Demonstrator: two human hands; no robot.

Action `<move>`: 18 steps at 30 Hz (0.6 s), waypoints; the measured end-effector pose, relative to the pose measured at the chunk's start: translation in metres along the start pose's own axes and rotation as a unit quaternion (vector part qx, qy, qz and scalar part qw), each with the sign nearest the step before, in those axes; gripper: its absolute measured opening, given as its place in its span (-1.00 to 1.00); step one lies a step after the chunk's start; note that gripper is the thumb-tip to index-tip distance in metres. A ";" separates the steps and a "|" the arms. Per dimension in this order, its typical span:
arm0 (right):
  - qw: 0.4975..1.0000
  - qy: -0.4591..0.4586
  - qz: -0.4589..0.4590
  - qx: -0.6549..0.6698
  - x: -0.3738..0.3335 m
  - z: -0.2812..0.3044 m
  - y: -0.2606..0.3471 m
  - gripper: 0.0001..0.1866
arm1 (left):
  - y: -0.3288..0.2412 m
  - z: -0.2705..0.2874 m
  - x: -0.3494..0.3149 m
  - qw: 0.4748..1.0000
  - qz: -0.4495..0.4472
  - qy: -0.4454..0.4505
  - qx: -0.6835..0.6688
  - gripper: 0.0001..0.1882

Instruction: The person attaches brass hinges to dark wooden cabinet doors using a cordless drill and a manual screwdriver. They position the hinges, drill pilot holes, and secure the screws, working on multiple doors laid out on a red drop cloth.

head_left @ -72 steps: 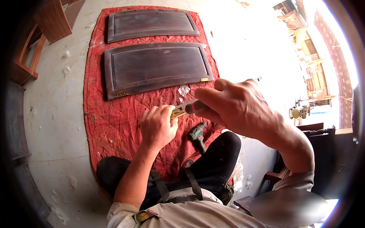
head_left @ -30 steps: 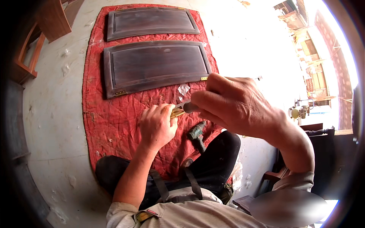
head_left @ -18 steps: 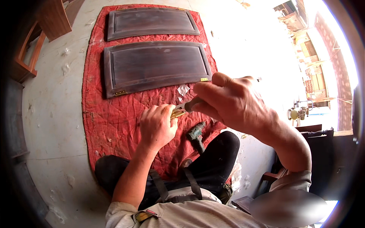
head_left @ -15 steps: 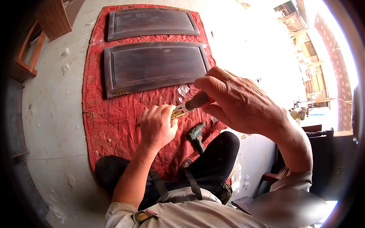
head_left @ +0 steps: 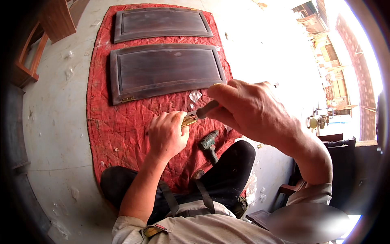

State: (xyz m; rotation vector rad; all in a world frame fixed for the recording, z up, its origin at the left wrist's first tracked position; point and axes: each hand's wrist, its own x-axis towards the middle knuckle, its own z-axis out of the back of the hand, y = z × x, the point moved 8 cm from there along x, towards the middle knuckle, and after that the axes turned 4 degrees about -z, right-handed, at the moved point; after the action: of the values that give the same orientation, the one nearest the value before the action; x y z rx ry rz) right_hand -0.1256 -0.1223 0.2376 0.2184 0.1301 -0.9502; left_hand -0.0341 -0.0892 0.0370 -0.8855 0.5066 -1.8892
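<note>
My left hand [head_left: 167,132] pinches a small brass hinge [head_left: 189,121] above the red cloth [head_left: 118,134]. My right hand [head_left: 256,107] is closed around the handle of a screwdriver [head_left: 207,109]. Its shaft points down and left, and the tip meets the hinge close to my left fingertips; the exact contact is too small to make out. Beyond my hands, a dark arched wooden cabinet door [head_left: 168,69] lies flat on the cloth, a brass hinge [head_left: 128,99] on its near left edge. A green cordless drill [head_left: 208,144] rests on the cloth beside my right knee.
A second dark door [head_left: 162,23] lies farther off on the cloth. A small clear plastic bag [head_left: 195,96] sits between the near door and my hands. Brown wooden furniture [head_left: 57,20] stands at the far left. Dark furniture [head_left: 349,171] is at the right.
My right hand has turned around the screwdriver handle, and its knuckles have shifted slightly. My left hand and the hinge stay almost where they were.
</note>
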 end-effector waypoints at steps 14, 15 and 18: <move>0.996 -0.086 0.032 -0.010 -0.001 0.001 -0.001 -0.79 | 0.000 0.002 -0.003 1.000 -0.005 -0.004 0.002 -0.57; 0.994 -0.096 0.042 -0.002 -0.002 0.001 -0.001 -0.77 | 0.000 0.002 -0.003 1.000 -0.004 -0.006 0.002 -0.57; 0.999 -0.039 -0.006 -0.011 -0.005 0.000 -0.001 -0.76 | -0.003 0.002 -0.001 1.000 -0.006 -0.006 0.000 -0.57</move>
State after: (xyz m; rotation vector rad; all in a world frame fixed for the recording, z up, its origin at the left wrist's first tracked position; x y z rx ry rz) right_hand -0.1291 -0.1183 0.2382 0.1596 0.0708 -0.9676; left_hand -0.0340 -0.0870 0.0395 -0.9007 0.4950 -1.8935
